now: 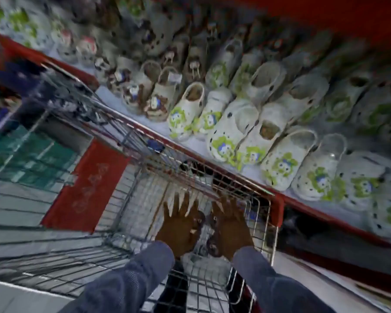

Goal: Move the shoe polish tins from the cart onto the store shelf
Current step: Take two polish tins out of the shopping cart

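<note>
Both of my hands reach down into the wire shopping cart (131,195), in blue sleeves. My left hand (178,224) lies palm down with its long-nailed fingers spread forward. My right hand (231,224) is beside it, near the cart's right wall. A few small dark round shoe polish tins (212,243) sit between the two hands, touching their inner edges. Motion blur hides whether either hand grips a tin. The store shelf (131,114) with its red front edge runs diagonally just right of the cart.
The shelf is packed with rows of white clogs with green charms (226,129) and some brown-trimmed ones (149,96). A red floor panel (88,184) lies left of the cart. A dark lower shelf opening (314,227) sits under the red edge.
</note>
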A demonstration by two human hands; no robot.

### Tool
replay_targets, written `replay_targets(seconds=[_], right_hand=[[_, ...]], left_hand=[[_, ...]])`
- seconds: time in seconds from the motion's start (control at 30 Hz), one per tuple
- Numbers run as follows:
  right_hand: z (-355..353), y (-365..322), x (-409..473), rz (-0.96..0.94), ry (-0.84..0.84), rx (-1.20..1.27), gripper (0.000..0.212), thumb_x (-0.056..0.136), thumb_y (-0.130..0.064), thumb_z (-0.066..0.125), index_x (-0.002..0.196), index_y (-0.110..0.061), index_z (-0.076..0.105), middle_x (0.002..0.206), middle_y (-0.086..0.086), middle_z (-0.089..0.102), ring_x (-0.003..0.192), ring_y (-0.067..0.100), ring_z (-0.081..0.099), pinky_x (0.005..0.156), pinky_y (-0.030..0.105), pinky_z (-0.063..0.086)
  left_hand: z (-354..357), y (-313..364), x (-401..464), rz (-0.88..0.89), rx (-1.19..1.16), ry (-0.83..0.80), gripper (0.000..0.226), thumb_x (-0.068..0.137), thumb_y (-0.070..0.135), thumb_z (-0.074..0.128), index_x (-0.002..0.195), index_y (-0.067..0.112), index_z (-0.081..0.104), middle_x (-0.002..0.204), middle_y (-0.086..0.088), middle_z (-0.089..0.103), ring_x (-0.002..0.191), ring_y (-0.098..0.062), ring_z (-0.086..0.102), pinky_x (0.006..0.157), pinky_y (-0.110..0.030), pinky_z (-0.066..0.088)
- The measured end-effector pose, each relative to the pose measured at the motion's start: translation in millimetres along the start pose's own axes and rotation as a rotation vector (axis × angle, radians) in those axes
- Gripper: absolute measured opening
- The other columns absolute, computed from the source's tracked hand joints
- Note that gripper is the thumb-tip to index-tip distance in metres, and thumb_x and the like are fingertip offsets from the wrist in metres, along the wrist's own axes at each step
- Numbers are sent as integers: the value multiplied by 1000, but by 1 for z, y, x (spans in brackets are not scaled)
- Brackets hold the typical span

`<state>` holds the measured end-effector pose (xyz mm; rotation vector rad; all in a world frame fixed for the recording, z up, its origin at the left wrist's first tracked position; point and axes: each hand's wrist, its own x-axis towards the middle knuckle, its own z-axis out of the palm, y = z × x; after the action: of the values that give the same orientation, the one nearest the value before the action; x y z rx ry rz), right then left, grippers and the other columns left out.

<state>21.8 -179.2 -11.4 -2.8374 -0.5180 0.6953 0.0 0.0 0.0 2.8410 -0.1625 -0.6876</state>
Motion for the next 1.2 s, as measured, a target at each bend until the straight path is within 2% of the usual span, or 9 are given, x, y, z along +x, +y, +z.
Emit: replay_targets(seconds=[0.1,0.17,0.3,0.4,0.47,0.57,0.9,1.13,1.2], right_hand=[[34,8,24,107,-208,44,96,84,-29,61,154,-23,-5,164,11,-11,150,37,-10,123,53,7],[52,13,39,198,-248,107,84,90,-15,53,154,-23,-1,164,11,-12,150,37,-11,122,53,9],[79,15,59,314,-282,118,74,93,-12,55,154,-20,13,163,15,8,148,42,10,113,56,33],[97,18,71,270,-285,89,71,78,-23,72,140,-15,39,148,15,37,132,44,38,94,52,49],[103,22,75,263,-267,44,67,72,-21,75,133,-14,48,142,14,43,124,44,44,87,50,52],[77,18,75,293,-188,133,66,69,-9,79,128,-12,51,133,13,47,120,43,50,83,46,56],[-100,-12,25,57,-16,287,64,56,-31,87,113,-15,63,122,8,61,113,32,59,92,40,53],[-282,-45,-55,-77,293,323,62,54,-32,82,114,-24,65,112,5,58,104,24,59,89,39,52],[-326,-51,-71,-112,342,300,71,55,-32,82,122,-25,61,114,4,59,105,21,58,91,35,51]], left_hand=[[47,-4,24,16,-126,-120,73,94,42,45,155,20,12,156,-6,-18,148,-44,-13,119,-69,-1],[72,-5,40,1,-144,-177,75,95,42,47,156,22,9,162,-6,-17,151,-41,-13,120,-60,-7],[102,-9,67,-21,-148,-255,74,94,30,57,154,16,16,165,-18,5,151,-43,4,122,-59,13],[114,-9,78,29,-113,-184,59,78,20,71,132,14,46,139,-17,47,127,-42,45,98,-53,48],[115,-8,80,30,-122,-119,51,73,13,74,118,11,50,119,-14,53,110,-37,53,81,-50,54],[99,-4,80,36,-139,-62,60,71,6,75,125,6,48,122,-17,52,111,-38,51,82,-51,54],[-74,1,16,66,-292,144,62,56,16,78,115,10,60,121,-10,59,113,-30,52,101,-37,46],[-254,31,-55,201,-311,376,64,51,10,83,112,7,63,98,6,53,95,-2,44,80,-3,32],[-297,45,-65,216,-294,390,72,52,11,87,119,9,60,99,10,49,96,-1,45,83,-3,37]])
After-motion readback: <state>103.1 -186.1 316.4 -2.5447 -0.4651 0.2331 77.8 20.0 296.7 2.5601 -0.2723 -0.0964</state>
